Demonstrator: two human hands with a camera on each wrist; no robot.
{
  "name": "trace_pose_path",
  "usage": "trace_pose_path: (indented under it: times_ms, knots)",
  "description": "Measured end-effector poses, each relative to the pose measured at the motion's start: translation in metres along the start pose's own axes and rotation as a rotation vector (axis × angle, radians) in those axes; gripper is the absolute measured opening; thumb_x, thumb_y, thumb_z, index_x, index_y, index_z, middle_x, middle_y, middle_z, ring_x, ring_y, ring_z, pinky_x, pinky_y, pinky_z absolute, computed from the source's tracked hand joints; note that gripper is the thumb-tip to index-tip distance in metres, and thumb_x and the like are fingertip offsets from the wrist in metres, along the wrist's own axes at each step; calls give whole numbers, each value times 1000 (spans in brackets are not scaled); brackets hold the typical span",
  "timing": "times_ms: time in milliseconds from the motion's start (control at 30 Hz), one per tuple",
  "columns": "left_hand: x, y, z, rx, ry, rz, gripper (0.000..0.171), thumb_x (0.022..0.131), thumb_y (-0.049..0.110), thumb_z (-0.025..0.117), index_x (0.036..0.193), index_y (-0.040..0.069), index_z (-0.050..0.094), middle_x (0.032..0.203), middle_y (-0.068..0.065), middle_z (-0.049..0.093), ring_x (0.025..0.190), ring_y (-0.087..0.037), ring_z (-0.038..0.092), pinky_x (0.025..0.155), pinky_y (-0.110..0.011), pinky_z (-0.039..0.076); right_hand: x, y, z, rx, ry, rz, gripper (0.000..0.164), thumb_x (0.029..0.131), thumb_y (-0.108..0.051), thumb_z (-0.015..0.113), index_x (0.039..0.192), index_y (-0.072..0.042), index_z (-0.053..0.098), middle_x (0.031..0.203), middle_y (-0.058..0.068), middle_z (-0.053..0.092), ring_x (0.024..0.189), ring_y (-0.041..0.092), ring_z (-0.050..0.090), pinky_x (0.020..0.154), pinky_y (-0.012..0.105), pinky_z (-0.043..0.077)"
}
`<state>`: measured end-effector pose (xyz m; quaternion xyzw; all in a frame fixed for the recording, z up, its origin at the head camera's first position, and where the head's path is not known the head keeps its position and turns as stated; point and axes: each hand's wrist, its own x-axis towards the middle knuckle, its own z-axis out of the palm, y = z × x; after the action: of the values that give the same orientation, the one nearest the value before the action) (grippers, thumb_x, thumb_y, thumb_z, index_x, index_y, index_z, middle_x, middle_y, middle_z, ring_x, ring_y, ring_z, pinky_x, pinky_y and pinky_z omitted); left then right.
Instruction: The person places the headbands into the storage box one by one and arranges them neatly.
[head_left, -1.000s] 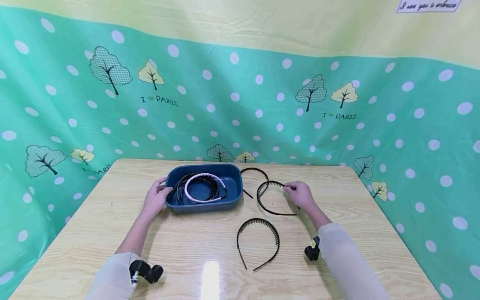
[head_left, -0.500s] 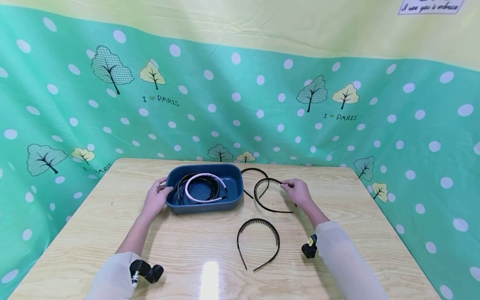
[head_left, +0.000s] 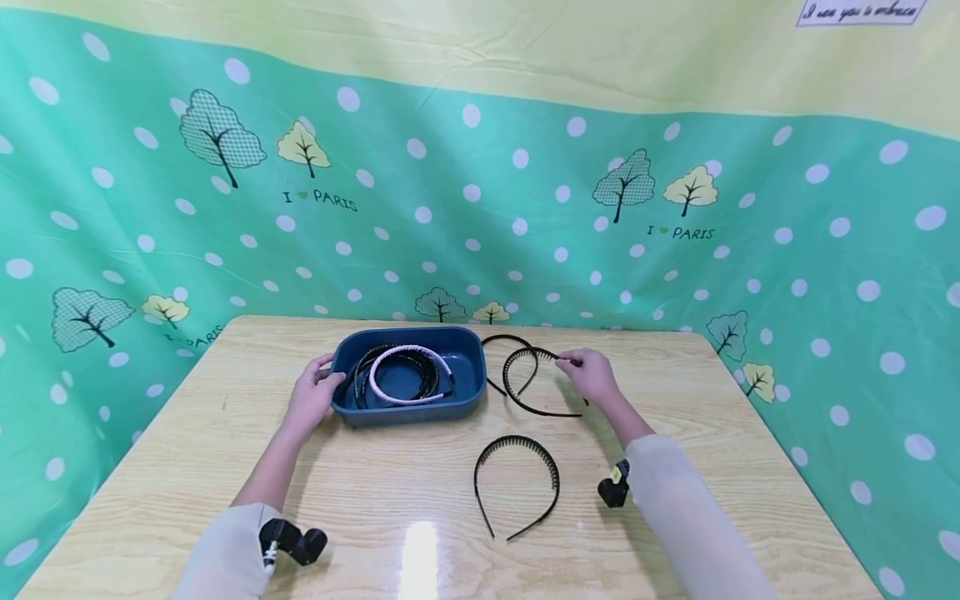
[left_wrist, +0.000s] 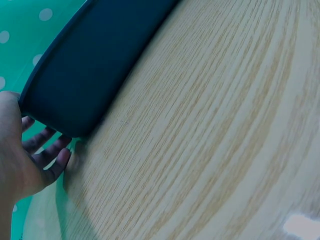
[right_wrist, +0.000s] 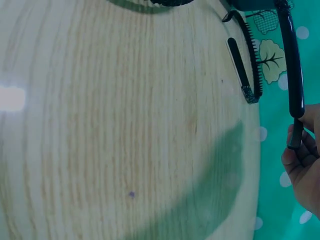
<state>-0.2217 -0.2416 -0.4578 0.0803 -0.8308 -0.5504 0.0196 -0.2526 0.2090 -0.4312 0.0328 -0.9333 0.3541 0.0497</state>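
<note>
My left hand (head_left: 311, 393) holds the left end of a dark blue plastic bin (head_left: 408, 417), thumb over its rim; the left wrist view shows the fingers (left_wrist: 47, 155) spread along the outer wall. Inside lie a pale pink headband (head_left: 378, 367) and several black ones beneath it. My right hand (head_left: 590, 375) pinches one end of a black toothed headband (head_left: 505, 379), held raised right of the bin. In the right wrist view its smooth band (right_wrist: 291, 65) comes up from the fingers. It overlaps a second black headband (head_left: 510, 337) lying behind it.
Another black toothed headband (head_left: 514, 438) lies on the wooden table (head_left: 375, 500), nearer the front. A green dotted curtain (head_left: 517, 250) hangs right behind the table's far edge. Small black cameras ride on both wrists, one by the right sleeve (head_left: 613, 492).
My right hand has moved left and slightly away from me with the pinched headband, which now overlaps the headband behind it more. The left hand and the bin have stayed in place.
</note>
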Motion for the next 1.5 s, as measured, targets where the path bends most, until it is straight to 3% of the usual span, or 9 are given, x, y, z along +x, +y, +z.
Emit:
trace_pose_path:
  times_ms: [400,567,833,1100,1233,1500]
  knots:
    - [-1,0,1,-2,-3,-4,51,97,25,44,145,11,31,132,-25,48,111,-30,49,76,-22,41,3,-9,1,19,-15,-9,29,93,-23,58,112,-5,67,106,17,65,78,21,55,66,30,44]
    - [-1,0,0,-5,-5,3,51,98,25,44,145,10,31,133,-25,47,115,-31,49,80,-22,40,3,-14,2,24,-16,-25,28,92,-22,58,111,-4,68,106,18,65,82,23,56,67,31,45]
    - [-2,1,-1,-5,-5,3,52,98,25,44,145,10,31,133,-26,47,113,-32,50,74,-19,41,6,-21,6,26,-14,-25,28,92,-22,59,112,-4,68,105,18,64,84,24,56,68,31,45]
    - [0,-1,-1,11,-2,5,51,97,25,44,145,10,32,133,-26,47,115,-32,49,79,-22,40,13,-28,14,50,-35,-26,27,92,-23,59,112,-7,68,104,14,65,84,22,55,65,29,44]
    - [0,-2,-1,8,5,13,50,97,24,45,144,10,34,131,-26,48,111,-32,51,73,-22,42,15,-35,19,57,-45,-34,28,92,-24,59,112,-8,68,105,13,64,84,21,55,65,28,44]
    - [0,-2,-1,5,1,10,51,97,25,45,144,10,34,132,-26,47,111,-32,50,71,-20,43,18,-49,26,74,-52,-59,28,91,-25,60,111,-7,68,108,13,66,90,22,59,74,32,49]
